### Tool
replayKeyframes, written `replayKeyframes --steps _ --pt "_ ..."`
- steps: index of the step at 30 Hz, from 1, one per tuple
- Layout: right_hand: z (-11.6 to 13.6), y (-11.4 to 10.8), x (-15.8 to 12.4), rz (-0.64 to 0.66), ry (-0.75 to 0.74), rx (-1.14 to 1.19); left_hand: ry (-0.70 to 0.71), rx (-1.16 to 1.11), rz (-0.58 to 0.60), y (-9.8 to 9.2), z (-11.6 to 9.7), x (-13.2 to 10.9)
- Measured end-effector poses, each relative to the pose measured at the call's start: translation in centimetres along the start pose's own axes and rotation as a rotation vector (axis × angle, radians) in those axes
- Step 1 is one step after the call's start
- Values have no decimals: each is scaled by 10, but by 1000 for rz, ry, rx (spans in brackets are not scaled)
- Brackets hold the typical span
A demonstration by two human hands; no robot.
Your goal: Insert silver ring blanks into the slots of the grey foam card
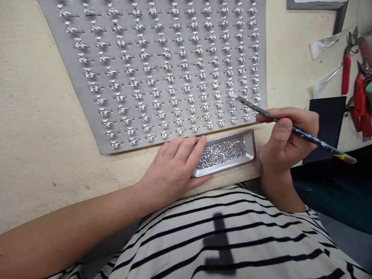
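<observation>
The person's right hand [287, 139] is grasping a thin stick [303, 135], the thumb and fingers pinching it near its middle. Its pale tip is hovering over or meeting one of the rings [170, 77] near the right side of the grey board [157, 68] (whether it is touching cannot be told). The rings are standing in rows across the board, which is lying on the table [43, 128]. The left hand [177, 164] is gripping the left end of a small tray [225, 166], fingers curling over the far rim and thumb lying along the near side. Tiny shiny stones [222, 153] are covering the tray's floor, just below the board's near edge. Red-handled pliers [359, 97] are lying at the far right, near a black pad [327, 120].
</observation>
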State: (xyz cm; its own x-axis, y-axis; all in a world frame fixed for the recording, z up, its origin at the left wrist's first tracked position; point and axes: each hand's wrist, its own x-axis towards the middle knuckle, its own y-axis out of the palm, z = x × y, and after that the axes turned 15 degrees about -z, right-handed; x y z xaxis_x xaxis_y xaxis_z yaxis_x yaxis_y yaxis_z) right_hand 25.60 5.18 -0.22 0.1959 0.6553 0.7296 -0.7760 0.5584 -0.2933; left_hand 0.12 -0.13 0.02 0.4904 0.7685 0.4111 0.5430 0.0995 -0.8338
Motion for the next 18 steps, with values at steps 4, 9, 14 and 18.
replayKeyframes --steps 4,9,14,18 --pt "2 -1 0 16 14 -21 1 10 -2 1 0 -1" --pt "2 -1 -1 -3 21 8 -1 -4 -9 0 0 -1" --pt "3 1 -1 -16 31 19 -9 -21 5 0 0 0" --pt "3 2 -2 -16 41 1 -13 -23 -3 0 0 0"
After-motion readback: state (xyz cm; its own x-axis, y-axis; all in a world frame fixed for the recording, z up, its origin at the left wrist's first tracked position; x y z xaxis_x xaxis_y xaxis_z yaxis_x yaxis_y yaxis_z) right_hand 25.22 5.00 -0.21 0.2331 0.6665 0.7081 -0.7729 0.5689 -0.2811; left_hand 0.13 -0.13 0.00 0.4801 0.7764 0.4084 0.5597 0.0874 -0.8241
